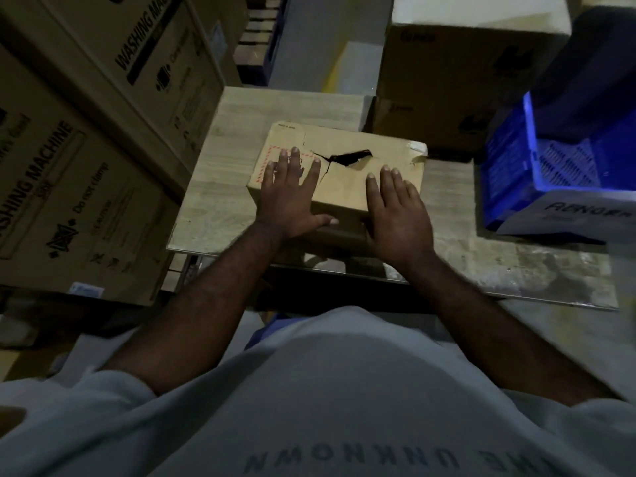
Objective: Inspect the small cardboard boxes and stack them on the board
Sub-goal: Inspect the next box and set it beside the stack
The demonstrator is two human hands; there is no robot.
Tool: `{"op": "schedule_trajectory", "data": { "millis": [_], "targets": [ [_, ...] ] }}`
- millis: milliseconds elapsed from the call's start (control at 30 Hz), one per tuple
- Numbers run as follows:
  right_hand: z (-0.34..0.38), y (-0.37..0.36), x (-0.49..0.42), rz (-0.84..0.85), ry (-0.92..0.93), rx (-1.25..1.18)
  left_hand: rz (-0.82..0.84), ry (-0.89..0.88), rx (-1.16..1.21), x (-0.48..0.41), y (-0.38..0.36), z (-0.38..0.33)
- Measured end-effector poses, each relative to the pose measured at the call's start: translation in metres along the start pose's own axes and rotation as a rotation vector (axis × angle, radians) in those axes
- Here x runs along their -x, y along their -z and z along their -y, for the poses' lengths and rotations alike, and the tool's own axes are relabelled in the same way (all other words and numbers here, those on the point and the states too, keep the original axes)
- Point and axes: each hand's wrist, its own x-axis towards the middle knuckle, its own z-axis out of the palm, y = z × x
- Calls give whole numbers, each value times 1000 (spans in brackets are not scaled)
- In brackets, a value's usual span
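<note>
you have the small tan cardboard box [344,187] lying flat on the pale wood-grain board [213,208], roughly at the board's middle. your left hand [289,194] lies palm-down on the box's top, fingers spread and straight, thumb stretched along the near rim. your right hand [395,211] lies flat on the top too, fingers straight; where its thumb sits cannot be told. neither hand grips anything. the top shows a dark ragged tear [347,156] and a peeled strip of white tape [418,148] at one far corner. by the look of it you are settling this box in place as the first of the stack; no other small box shows on the board. next, i judge, you lift both palms away, fetch another box and lay it squarely on this one, gently, since the torn top may sag. large washing-machine cartons [86,166] stand off the board's left edge, a blue plastic crate [550,166] off its right.
</note>
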Motion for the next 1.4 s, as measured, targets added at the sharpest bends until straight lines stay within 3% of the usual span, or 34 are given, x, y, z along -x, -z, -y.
{"op": "schedule_trajectory", "data": {
  "millis": [233,367,600,1000,1133,1233,1300,1400],
  "targets": [
    [-1,1,-1,27,15,30,-3,-7,-14,-2,0,1],
    [-1,8,-6,61,3,11,105,-20,31,-5,13,-1],
    [-20,33,-41,33,-19,-66,74,-200,110,-40,51,-6],
    [-35,12,-53,71,-84,-162,21,-88,182,-70,22,-10],
    [-39,11,-51,-65,-152,-447,-56,-97,298,-58,30,-13],
    [-46,8,-40,-226,-280,-668,-195,-240,308,-35,34,-32],
    [-47,1,-32,-251,-371,-803,-184,-376,211,-23,31,-50],
    [-51,-14,-23,-257,-465,-1023,-66,-401,83,-17,22,-72]
  ]
}}
